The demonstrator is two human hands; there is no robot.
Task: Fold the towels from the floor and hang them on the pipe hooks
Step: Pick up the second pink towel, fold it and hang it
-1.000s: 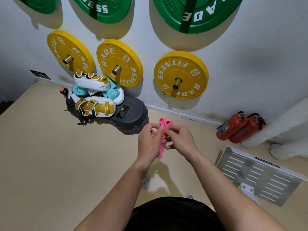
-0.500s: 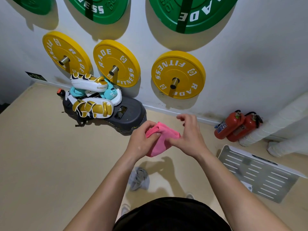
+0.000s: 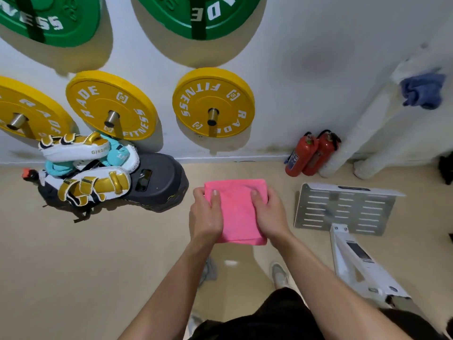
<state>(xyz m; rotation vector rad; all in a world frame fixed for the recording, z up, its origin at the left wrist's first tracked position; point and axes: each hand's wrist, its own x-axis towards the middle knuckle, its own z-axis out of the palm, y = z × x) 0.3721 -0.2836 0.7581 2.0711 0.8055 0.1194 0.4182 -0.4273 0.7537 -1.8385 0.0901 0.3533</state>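
Observation:
A pink towel (image 3: pixel 236 209) is folded into a flat rectangle and held in the air in front of me. My left hand (image 3: pixel 205 217) grips its left edge with the thumb on top. My right hand (image 3: pixel 269 214) grips its right edge the same way. A blue towel (image 3: pixel 422 90) hangs on the white wrapped pipe (image 3: pixel 367 128) at the upper right. A grey towel (image 3: pixel 208 271) lies on the floor below my left forearm, mostly hidden.
Yellow weight plates (image 3: pixel 213 101) and green ones hang on the wall ahead. Boxing pads (image 3: pixel 85 168) lie piled on a black base (image 3: pixel 159 182) at the left. Two red fire extinguishers (image 3: pixel 311 153) stand by the pipe. A perforated metal plate (image 3: pixel 343 209) lies at the right.
The pink towel went from a bunched strip to a flat folded rectangle between both hands. My view turned right, which brought the pipe and the blue towel into sight.

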